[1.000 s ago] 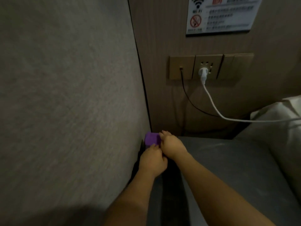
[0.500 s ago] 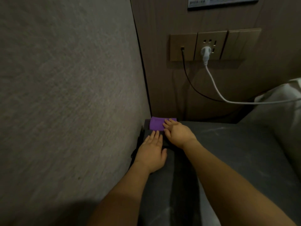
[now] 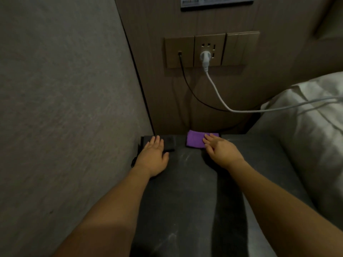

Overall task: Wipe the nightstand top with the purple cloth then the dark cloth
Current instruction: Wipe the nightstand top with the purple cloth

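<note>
The dark grey, faintly streaked nightstand surface [image 3: 185, 182] runs away from the camera toward the far wall, with both bare forearms reaching out over it. At its far edge lies the small folded purple cloth [image 3: 195, 140], flat on the surface and just in front of the brown wood-grain wall panel. The right hand [image 3: 220, 151] rests on the cloth's right part, fingers straight and slightly spread, fingertips over the fabric and the palm back on the bare surface; nothing is pinched or curled around. To the left, in the far left corner of the surface against the grey textured fabric wall panel [image 3: 65, 108], lies the folded dark cloth [image 3: 169, 142], which is hard to tell from the surface in the dim light. The left hand [image 3: 154, 156] lies flat on it, fingers straight and close together, thumb out to the right. The two cloths lie apart, with a strip of bare surface between them. On the far wall above sits a tan socket plate [image 3: 209, 50] with a white plug [image 3: 205, 58] in it; its white cable [image 3: 222, 102] trails right over the white pillow [image 3: 306, 117], and a thin black cable [image 3: 187, 86] hangs from the left socket.
</note>
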Tool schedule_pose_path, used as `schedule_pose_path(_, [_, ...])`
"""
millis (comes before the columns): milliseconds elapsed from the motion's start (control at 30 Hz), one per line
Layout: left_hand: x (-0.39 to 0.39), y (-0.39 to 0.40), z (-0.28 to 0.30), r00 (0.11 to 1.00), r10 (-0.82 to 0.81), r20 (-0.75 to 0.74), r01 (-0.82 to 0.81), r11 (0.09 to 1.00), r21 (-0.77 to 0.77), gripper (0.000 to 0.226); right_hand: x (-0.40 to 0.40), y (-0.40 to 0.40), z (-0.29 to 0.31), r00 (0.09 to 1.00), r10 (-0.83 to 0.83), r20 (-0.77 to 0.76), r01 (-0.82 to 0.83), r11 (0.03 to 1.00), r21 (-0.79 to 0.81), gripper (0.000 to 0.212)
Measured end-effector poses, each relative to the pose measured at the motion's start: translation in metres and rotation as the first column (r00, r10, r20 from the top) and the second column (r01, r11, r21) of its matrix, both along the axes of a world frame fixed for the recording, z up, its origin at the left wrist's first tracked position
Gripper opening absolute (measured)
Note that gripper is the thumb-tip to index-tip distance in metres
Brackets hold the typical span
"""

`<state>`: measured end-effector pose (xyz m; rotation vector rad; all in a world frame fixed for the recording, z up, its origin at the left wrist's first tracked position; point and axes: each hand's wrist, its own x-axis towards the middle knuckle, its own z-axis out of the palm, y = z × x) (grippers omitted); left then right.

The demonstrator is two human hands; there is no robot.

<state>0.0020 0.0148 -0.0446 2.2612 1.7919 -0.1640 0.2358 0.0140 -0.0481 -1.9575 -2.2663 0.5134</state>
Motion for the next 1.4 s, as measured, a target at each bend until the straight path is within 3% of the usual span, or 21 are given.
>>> schedule_pose_path(167, [-0.001, 0.031, 0.019, 0.979, -0.086, -0.187, 0.058, 0.987, -0.153, 0.064, 0.0, -0.001, -0.002, 1.0, 0.011, -0.006, -0.011, 1.0, 0.022, 0.047])
schedule_pose_path(233, [0.008, 0.033, 0.028, 0.968, -0.089, -0.234, 0.076, 0.995, -0.064, 0.061, 0.0, -0.001, 0.001, 0.999, 0.04, 0.032, -0.041, 0.999, 0.01, 0.05])
schedule_pose_path(333, [0.05, 0.022, 0.035, 0.969, -0.196, -0.152, 0.216, 0.968, 0.129, 0.061, -0.002, -0.004, 0.004, 0.984, 0.096, 0.15, -0.101, 0.995, 0.027, 0.056])
schedule_pose_path(433, [0.096, 0.01, 0.023, 0.928, -0.346, -0.136, 0.351, 0.936, 0.012, 0.068, -0.005, -0.009, -0.002, 0.988, 0.091, 0.123, -0.099, 0.993, 0.061, 0.057])
schedule_pose_path(767, [0.153, 0.001, 0.008, 0.964, -0.264, -0.021, 0.26, 0.959, -0.111, 0.067, 0.045, -0.009, -0.003, 0.995, 0.065, 0.076, -0.068, 0.997, 0.033, 0.056])
schedule_pose_path(1400, [0.273, 0.001, 0.007, 0.931, -0.363, 0.046, 0.366, 0.922, -0.127, 0.069, 0.156, -0.02, 0.002, 0.98, -0.112, 0.166, 0.113, 0.994, 0.004, 0.054])
